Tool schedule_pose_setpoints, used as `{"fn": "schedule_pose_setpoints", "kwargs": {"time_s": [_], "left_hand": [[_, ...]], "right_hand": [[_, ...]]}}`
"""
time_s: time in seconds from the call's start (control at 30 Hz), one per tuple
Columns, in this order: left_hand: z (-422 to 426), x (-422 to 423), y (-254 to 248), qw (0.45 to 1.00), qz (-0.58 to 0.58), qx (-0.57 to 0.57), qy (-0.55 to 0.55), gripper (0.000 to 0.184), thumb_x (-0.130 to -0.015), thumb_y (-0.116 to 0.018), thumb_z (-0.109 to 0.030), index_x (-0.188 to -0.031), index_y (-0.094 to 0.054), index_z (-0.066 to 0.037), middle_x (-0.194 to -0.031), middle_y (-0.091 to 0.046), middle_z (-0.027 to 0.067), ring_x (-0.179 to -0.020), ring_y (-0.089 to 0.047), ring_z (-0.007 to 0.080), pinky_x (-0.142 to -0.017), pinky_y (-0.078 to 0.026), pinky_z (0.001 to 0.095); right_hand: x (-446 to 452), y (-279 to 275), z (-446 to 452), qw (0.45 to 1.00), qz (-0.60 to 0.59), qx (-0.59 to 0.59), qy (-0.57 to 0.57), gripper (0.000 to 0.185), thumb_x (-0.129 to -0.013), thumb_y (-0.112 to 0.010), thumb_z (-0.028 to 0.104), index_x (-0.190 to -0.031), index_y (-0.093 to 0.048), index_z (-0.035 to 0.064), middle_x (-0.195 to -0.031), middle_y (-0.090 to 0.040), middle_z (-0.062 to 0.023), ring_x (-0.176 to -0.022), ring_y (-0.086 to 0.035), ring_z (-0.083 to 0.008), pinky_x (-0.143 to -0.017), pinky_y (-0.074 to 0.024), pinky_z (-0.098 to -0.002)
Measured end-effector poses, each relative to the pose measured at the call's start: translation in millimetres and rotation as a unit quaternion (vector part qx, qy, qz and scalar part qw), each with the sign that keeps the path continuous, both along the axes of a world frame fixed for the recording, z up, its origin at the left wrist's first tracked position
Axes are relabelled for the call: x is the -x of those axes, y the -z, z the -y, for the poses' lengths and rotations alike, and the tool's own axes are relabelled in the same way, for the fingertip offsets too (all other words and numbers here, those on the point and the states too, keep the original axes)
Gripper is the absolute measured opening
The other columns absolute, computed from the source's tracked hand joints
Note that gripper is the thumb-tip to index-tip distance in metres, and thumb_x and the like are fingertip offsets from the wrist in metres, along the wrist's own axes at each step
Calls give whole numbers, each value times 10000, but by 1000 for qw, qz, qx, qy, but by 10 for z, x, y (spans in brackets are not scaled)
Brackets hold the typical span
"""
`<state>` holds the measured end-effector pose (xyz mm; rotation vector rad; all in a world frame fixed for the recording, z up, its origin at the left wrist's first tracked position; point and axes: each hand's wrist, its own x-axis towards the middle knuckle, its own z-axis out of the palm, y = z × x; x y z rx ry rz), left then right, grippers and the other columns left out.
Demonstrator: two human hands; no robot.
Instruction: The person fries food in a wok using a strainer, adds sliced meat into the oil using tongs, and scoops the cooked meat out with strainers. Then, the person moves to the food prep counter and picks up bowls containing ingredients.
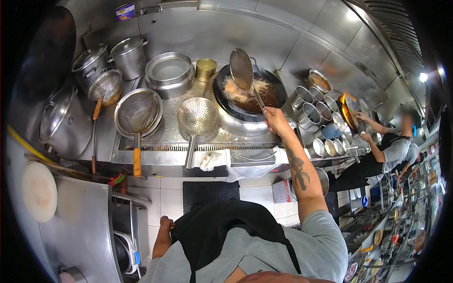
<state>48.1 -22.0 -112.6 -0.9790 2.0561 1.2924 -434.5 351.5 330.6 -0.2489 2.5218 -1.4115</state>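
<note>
My right hand [274,119] is wrapped around the handle of a round, long-handled skimmer [241,68], raised and tilted over a black wok [276,87]. Pale food [236,92] bubbles in brown oil below it. My left hand [166,222] hangs low beside my black apron [212,226], fingers curled, with nothing showing in it. Nearest the wok on its left are a perforated metal ladle [198,115] and an open gold-coloured tin [205,70]. A mesh strainer [138,111] with a wooden handle rests over a bowl farther left.
Lidded steel pots [128,56] and a wide pot [170,70] stand at the back left. Several metal containers [309,115] crowd the right side. Cloths [250,162] hang on the stove's front rail. A co-worker [394,148] handles a flaming wok [349,113] farther right.
</note>
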Motion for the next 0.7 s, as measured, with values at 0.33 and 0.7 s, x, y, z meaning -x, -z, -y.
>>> {"fn": "schedule_pose_setpoints", "kwargs": {"time_s": [0.33,0.7], "left_hand": [[-53,-30,-50,996,3,-38,-83,97,-745,-489,101,-797,-488,19,-699,-602,225,-562,-649,326,-408,-549,432],[-48,-51,-85,989,-3,-61,-134,117,-736,-489,113,-806,-481,20,-704,-599,227,-568,-651,331,-407,-550,434]], "right_hand": [[-62,137,339,1000,-12,17,13,273,-964,-432,241,-1073,-612,67,-564,-494,-9,-350,-429,-88,-295,-288,-256],[55,289,433,999,-13,-35,8,263,-950,-455,217,-1043,-625,40,-547,-500,-35,-328,-435,-112,-291,-301,-276]]}}
